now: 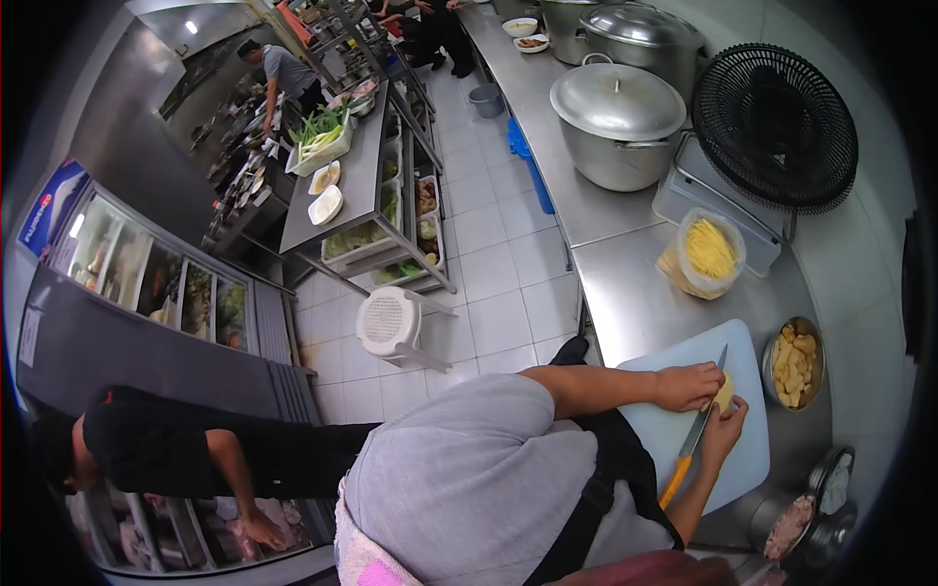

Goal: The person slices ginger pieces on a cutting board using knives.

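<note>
A peeled yellow root piece (723,393), possibly ginger, is between my two hands above the light-blue cutting board (640,415). My left hand (689,387) has its fingers curled against the piece, close to the knife blade. Fingers of my right hand (725,425) pinch the piece from the near side. A knife (676,481) with an orange handle lies along the board, partly behind my hands, its tip pointing away from the handle past my left fingers. Neither hand is around the handle. Beyond the board, a metal bowl (819,363) holds yellow chunks.
A plastic tub (710,256) of yellow strips stands on the steel counter (614,283). Large lidded pots (618,146) and a black basket (772,127) sit further along. A white stool (388,322) is on the floor; a co-worker (156,444) bends over a chilled counter.
</note>
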`<act>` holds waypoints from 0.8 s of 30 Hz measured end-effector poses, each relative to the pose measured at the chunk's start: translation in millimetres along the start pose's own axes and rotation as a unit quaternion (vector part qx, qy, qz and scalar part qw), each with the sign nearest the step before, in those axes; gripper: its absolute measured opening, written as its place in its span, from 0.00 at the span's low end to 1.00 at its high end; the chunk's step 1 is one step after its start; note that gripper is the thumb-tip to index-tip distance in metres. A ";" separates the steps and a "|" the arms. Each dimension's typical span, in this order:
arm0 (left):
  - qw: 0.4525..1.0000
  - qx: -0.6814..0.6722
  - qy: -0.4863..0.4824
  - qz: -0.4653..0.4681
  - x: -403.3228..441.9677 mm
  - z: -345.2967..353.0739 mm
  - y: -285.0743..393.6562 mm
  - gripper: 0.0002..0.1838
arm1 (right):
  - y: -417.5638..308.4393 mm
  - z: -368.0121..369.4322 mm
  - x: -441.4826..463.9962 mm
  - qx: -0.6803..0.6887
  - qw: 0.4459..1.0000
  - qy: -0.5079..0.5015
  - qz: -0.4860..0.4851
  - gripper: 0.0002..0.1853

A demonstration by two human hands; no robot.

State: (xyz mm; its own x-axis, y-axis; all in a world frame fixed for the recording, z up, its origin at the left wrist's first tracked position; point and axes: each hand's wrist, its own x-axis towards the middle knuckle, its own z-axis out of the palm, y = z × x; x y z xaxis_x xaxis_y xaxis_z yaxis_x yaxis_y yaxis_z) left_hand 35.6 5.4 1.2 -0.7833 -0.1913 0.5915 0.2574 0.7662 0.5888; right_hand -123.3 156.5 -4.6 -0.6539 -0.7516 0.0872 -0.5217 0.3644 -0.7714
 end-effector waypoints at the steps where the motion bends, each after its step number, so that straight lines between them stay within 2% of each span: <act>1: 1.000 -0.004 -0.003 -0.004 -0.2 -2.0 1.1 0.10 | -5.5 -0.5 -0.6 -0.007 1.000 0.000 0.018 0.24; 3: 1.000 -0.004 -0.003 -0.008 -0.3 -2.6 1.7 0.10 | -17.4 -2.0 -2.1 -0.022 0.998 0.000 0.055 0.24; 9: 1.000 -0.009 0.006 0.001 0.9 -1.8 1.4 0.09 | -15.8 5.3 3.1 -0.055 0.995 0.016 0.077 0.26; 12: 1.000 -0.006 0.006 0.001 0.4 -1.1 0.0 0.08 | -11.2 8.0 5.9 -0.066 0.996 0.033 0.055 0.26; 15: 1.000 -0.003 0.006 0.001 0.3 0.1 -1.7 0.08 | -32.9 -2.3 5.3 -0.074 0.991 0.006 0.111 0.27; 18: 1.000 -0.002 0.008 0.008 1.5 -1.1 2.1 0.08 | -11.5 6.1 10.0 -0.100 0.993 0.035 0.056 0.28; 21: 1.000 -0.004 0.004 0.006 3.0 -5.4 4.1 0.08 | -25.6 1.9 8.0 -0.085 0.993 0.012 0.078 0.28; 24: 1.000 -0.008 -0.003 -0.002 2.3 -1.1 1.6 0.08 | 2.1 2.5 2.3 -0.084 0.994 0.065 0.030 0.27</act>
State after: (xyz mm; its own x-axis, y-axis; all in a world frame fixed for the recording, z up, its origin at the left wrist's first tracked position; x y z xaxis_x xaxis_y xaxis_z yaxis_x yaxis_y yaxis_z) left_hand 34.9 5.6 4.1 -0.7873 -0.1912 0.5862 0.2636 0.7552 0.6002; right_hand -124.5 154.1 -7.6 -0.7460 -0.6522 0.1347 -0.5573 0.5007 -0.6624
